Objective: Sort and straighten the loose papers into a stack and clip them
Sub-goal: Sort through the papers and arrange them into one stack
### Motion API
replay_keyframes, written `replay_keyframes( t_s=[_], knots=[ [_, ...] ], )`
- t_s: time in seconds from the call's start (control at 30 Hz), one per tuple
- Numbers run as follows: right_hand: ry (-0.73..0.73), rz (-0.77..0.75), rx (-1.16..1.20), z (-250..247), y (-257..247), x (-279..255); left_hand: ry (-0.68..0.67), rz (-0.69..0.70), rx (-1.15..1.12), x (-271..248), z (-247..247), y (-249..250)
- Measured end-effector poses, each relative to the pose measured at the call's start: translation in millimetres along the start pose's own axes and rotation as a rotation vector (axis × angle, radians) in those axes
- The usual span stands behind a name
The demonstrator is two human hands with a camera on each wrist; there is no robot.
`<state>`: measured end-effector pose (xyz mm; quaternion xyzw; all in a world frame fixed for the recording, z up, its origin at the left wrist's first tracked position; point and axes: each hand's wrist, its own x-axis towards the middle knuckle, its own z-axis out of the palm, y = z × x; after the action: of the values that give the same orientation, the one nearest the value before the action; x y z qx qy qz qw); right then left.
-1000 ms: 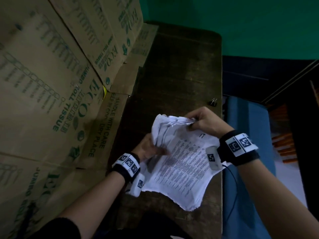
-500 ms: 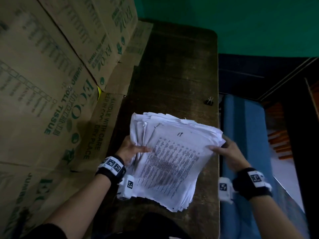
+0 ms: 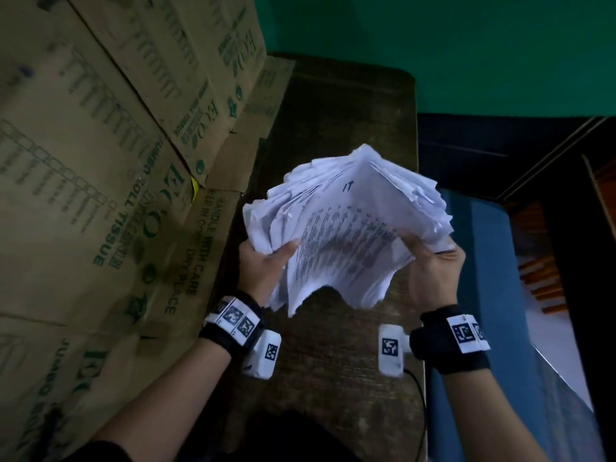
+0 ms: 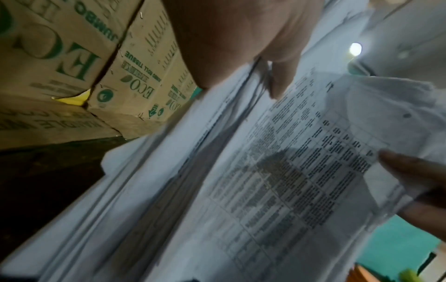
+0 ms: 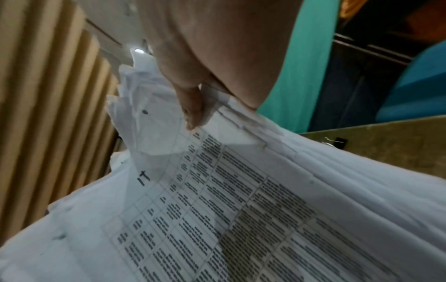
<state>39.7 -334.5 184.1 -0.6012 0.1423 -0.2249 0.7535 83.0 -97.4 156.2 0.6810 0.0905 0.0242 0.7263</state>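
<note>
A thick, uneven stack of white printed papers point(image 3: 346, 228) is held up over the dark wooden table point(image 3: 330, 378), bowed upward in the middle with ragged edges. My left hand point(image 3: 270, 258) grips its left side, thumb on the printed top sheet. My right hand point(image 3: 425, 250) grips its right side the same way. In the left wrist view the left hand point(image 4: 277, 76) presses its thumb onto the papers point(image 4: 265, 181). The right wrist view shows the right hand point(image 5: 193, 108) pinching the papers point(image 5: 229, 219). A black binder clip point(image 5: 336, 142) lies on the table beyond; the head view hides it.
Stacked cardboard boxes point(image 3: 100, 195) printed with green text stand along the table's left edge. A green wall point(image 3: 466, 45) lies beyond the far end. A blue surface point(image 3: 493, 295) runs beside the table's right edge, with dark furniture point(image 3: 573, 195) further right.
The stack came up off the table and now bows between both hands. My right hand slid from the far corner to the right edge and closed on it; the left grip stayed.
</note>
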Motion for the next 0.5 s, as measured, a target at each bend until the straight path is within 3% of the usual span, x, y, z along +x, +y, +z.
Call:
replay_keyframes(
  t_s=[0.1,0.3,0.43,0.5],
  knots=[
    [-0.042,-0.08,0.029,-5.8,-1.1,-1.5,-0.036,0.086,-0.021,0.3,-6.4,0.0],
    [-0.123,0.082,0.049,-40.2,34.3,-3.7,-0.203,0.005,0.114,16.6,-39.2,-18.8],
    [-0.215,0.162,-0.226,-37.6,40.9,-5.2,-0.325,-0.074,0.162,24.6,-41.3,-24.7],
    [-0.215,0.175,-0.279,-21.4,39.5,-4.7,-0.297,-0.112,0.225,23.5,-30.0,-26.2]
  ],
)
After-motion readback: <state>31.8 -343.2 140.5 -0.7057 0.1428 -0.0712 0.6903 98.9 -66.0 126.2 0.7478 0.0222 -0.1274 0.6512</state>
